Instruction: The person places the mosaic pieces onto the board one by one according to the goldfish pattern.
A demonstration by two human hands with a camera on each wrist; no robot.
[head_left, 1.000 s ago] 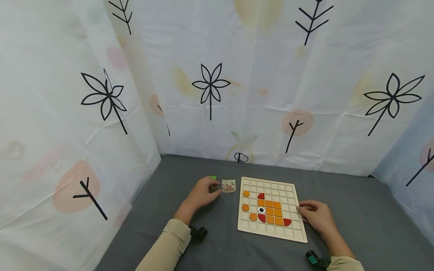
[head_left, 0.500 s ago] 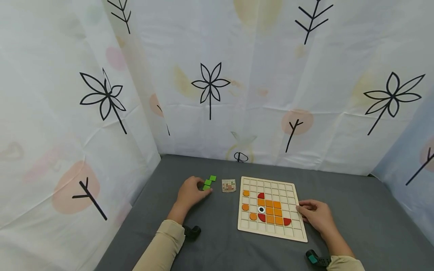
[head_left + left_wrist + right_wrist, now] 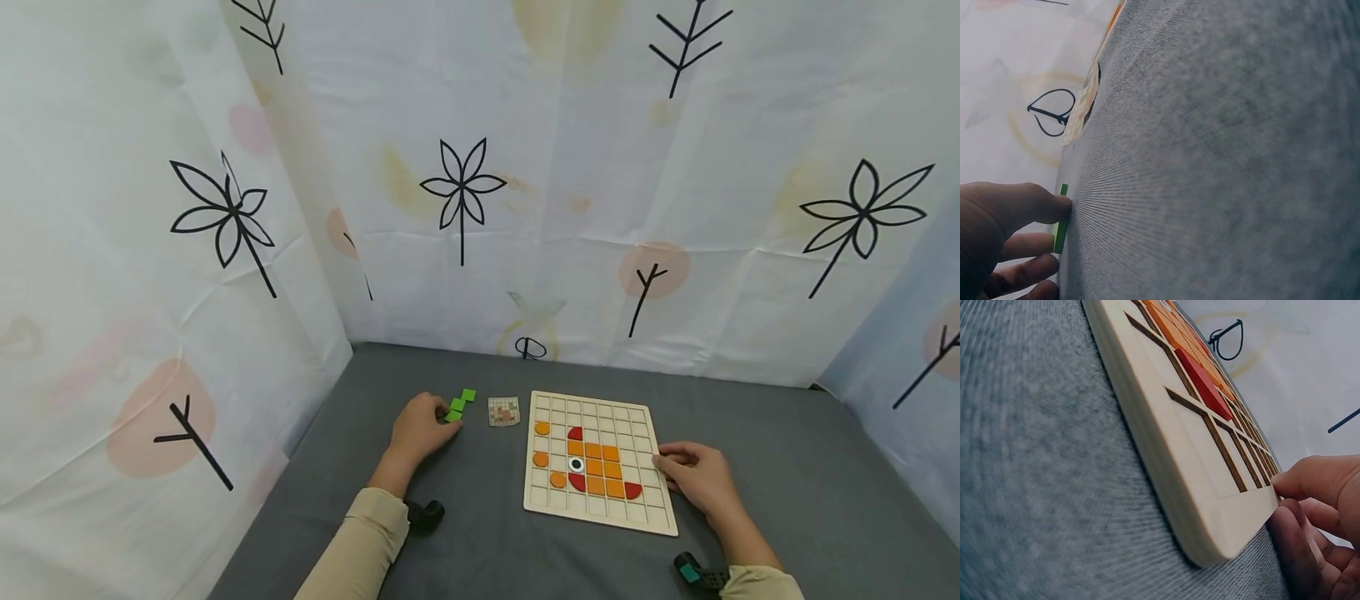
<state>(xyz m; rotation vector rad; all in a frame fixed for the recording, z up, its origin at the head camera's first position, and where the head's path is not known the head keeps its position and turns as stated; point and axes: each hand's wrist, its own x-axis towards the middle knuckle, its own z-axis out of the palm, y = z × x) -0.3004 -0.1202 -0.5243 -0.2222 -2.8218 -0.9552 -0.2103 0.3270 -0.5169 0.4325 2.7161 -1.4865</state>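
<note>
Left of the small printed card, my left hand pinches the nearest of several green square tiles between thumb and fingers. In the left wrist view that green tile lies at the cloth, the thumb at one side. Two more green tiles run diagonally away from the hand. My right hand grips the right edge of a wooden grid board, thumb on top at the rim. On the board sit orange squares, red quarter-round pieces, orange discs and an eye piece.
A grey cloth covers the table. White patterned curtains stand behind it and at both sides. Black devices are strapped at both wrists, under beige sleeves.
My left hand has moved left and toward me, from beside the card to the nearest green tile, uncovering the others. The right hand keeps its grip on the board.
</note>
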